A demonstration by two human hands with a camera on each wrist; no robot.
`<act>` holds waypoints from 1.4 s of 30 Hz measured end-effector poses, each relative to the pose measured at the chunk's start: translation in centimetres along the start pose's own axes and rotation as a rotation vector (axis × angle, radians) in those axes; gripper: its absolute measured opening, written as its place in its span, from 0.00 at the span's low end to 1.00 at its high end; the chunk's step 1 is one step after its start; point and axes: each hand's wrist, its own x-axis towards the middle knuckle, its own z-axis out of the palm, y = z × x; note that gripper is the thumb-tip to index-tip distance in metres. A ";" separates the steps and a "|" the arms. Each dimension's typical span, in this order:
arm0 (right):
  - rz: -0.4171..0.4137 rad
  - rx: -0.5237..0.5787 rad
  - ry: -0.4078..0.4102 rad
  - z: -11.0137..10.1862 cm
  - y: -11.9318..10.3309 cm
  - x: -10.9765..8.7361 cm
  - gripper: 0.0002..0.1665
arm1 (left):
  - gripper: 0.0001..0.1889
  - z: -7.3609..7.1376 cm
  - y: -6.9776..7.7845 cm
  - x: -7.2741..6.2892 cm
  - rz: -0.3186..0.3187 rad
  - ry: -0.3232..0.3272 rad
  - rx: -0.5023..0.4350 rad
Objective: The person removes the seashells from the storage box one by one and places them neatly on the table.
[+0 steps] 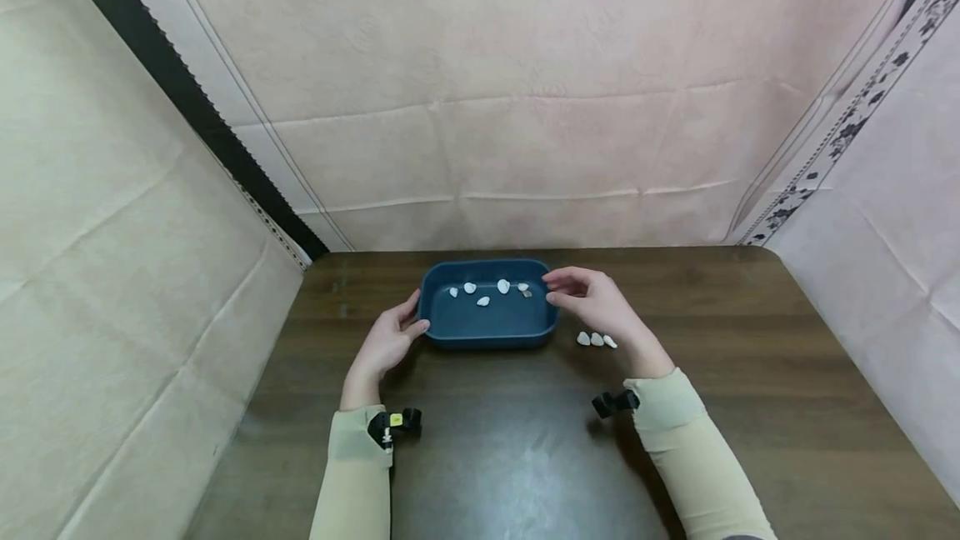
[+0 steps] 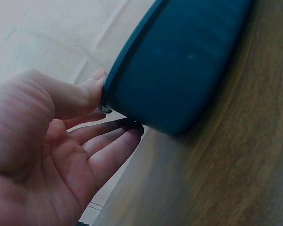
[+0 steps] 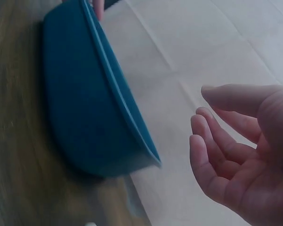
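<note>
A blue rectangular tray (image 1: pixel 487 327) with raised sides stands on the table near its back edge. My left hand (image 1: pixel 386 343) holds its left end; in the left wrist view the thumb lies at the rim and the other fingers are against the outer wall. Inside the tray lie several small white pieces (image 1: pixel 503 286), like shells or pebbles, with a brownish one (image 1: pixel 527 293) at the right. Close by the tray's right rim is my right hand (image 1: pixel 592 298); the right wrist view shows its fingers (image 3: pixel 198 146) loosely bent, thumb apart, nothing between them.
Three more white pieces (image 1: pixel 597 339) lie in a row on the brown wooden table (image 1: pixel 495 440), just right of the tray and below the right hand. Pale cloth (image 1: pixel 525 148) hangs behind the table and along both sides. Each wrist wears a small black camera (image 1: pixel 615 403).
</note>
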 end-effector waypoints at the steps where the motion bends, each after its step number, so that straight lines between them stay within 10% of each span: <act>1: -0.006 0.002 -0.008 0.4 -0.1 0.3 0.17 | 0.34 0.0 0.0 0.0 0.007 -0.002 -0.001; 17: 0.008 -0.119 -0.191 5.6 -0.3 5.2 0.19 | 0.34 -0.2 0.1 0.0 0.010 0.015 0.003; 42: 0.084 -0.403 -0.087 9.7 2.2 9.5 0.11 | 0.34 -0.2 0.0 -0.1 -0.009 0.011 0.000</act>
